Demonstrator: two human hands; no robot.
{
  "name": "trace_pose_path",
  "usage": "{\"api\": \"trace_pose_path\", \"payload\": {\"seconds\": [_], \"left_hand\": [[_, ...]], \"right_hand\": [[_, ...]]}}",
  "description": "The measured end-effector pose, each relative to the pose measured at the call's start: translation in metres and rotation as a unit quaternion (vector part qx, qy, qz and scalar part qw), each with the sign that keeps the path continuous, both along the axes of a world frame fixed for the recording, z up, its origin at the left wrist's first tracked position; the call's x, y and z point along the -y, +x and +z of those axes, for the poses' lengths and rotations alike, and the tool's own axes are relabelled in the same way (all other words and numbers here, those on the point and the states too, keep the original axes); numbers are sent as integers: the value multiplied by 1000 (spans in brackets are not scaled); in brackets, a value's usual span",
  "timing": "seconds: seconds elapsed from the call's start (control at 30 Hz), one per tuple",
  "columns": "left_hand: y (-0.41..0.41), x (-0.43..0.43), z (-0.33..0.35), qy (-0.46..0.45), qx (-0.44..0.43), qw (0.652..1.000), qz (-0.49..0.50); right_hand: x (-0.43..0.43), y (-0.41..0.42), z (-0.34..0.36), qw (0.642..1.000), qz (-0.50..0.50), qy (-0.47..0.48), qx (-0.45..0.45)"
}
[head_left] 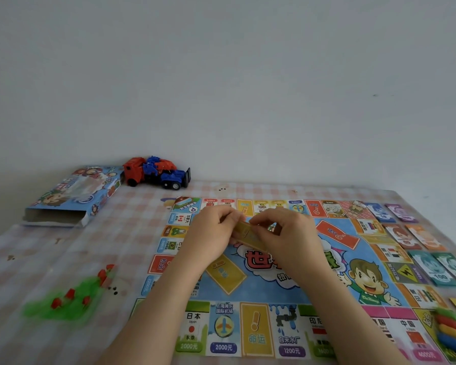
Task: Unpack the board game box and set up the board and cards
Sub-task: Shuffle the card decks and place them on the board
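Observation:
The colourful game board (261, 293) lies unfolded on the checked tablecloth. Above its middle, my left hand (211, 234) and my right hand (284, 233) together hold a small stack of yellow cards (246, 233), fingers curled round its ends. An orange card stack (337, 234) lies on its marked place on the board's right part; a yellow printed card place (225, 276) shows under my left wrist. The opened game box (71, 197) lies at the far left, its open end facing me.
Play-money piles (429, 248) in purple, orange and teal lie in rows along the board's right edge. Coloured plastic pieces (453, 330) sit at the lower right. A red-and-blue toy truck (156, 172) stands by the wall. Green and red small pieces (69, 299) lie at left.

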State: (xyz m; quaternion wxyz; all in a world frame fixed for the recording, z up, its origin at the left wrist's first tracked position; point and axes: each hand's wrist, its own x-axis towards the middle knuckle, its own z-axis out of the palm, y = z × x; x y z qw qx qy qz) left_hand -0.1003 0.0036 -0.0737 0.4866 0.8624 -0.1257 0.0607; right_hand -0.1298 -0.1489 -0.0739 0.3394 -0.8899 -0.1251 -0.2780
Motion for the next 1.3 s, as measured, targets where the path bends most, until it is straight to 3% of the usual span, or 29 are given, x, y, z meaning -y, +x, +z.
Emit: {"api": "trace_pose_path", "payload": {"seconds": [0.3, 0.53, 0.7, 0.8, 0.93, 1.1, 1.3], "left_hand": [[1, -2, 0, -26, -30, 999, -2], [-3, -25, 15, -66, -1, 997, 36], [-7, -33, 24, -63, -43, 997, 14], [-9, -45, 28, -14, -101, 995, 3], [-11, -54, 31, 72, -184, 980, -15], [-13, -52, 28, 158, -168, 973, -24], [-11, -48, 25, 196, -152, 969, -12]], "right_hand": [[-3, -3, 2, 1000, -1, 14, -6], [-5, -8, 13, 977, 18, 195, -81], [-10, -13, 17, 960, 59, 238, -132], [-12, -13, 17, 956, 92, 206, -186], [-16, -11, 15, 945, 136, 94, -283], [-19, -12, 10, 960, 124, -5, -253], [-15, -9, 9, 971, 99, 1, -217]]}}
